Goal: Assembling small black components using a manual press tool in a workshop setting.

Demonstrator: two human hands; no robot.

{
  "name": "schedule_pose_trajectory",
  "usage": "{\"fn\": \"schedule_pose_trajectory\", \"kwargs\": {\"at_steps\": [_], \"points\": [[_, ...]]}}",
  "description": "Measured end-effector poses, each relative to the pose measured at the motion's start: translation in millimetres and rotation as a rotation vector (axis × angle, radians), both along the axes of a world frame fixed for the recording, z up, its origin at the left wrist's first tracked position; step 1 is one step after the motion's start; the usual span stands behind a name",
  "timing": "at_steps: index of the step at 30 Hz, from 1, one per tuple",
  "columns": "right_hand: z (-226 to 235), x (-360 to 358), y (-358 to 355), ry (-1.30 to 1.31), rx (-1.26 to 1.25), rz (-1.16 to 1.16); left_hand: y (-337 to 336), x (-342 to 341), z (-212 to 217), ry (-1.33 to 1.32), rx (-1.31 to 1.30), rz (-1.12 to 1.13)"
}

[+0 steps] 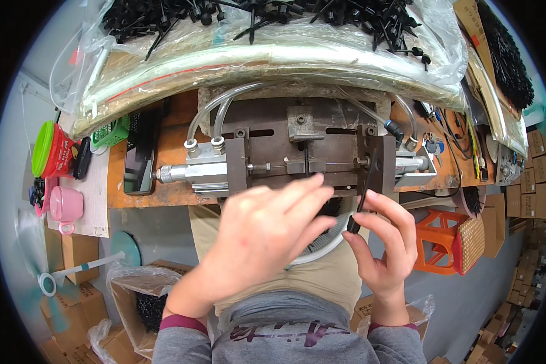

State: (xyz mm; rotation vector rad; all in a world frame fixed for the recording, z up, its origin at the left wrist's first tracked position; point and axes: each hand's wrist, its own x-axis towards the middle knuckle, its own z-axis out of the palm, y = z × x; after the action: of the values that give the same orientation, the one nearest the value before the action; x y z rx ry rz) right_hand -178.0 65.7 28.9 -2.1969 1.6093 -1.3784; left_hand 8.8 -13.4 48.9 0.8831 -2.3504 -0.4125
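Observation:
My right hand pinches a slim black plastic part between thumb and fingers, its thin stem pointing up in front of the fixture's right end block. My left hand, slightly blurred, hovers before the middle of the dark metal fixture, fingers stretched out and thumb apart. No object shows in it, though its underside is hidden. Another thin black piece stands upright in the fixture's centre, below a small metal clamp block. Pneumatic cylinders flank the fixture on both sides.
A plastic-lined tray heaped with black stemmed parts spans the back. Clear air hoses arch over the fixture. A pink cup and red tub stand left. An orange stool is at right; a round white-rimmed container sits below my hands.

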Motion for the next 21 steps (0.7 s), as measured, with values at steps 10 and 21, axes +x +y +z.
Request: {"fn": "schedule_pose_trajectory", "kwargs": {"at_steps": [10,21], "points": [[-16,19,-21,0.384,0.102,0.102,-127,-21,93,-0.282,-0.041,0.579],[-11,23,-32,0.473,0.072,0.067,-161,1,64,-0.262,-0.428,0.465]]}}
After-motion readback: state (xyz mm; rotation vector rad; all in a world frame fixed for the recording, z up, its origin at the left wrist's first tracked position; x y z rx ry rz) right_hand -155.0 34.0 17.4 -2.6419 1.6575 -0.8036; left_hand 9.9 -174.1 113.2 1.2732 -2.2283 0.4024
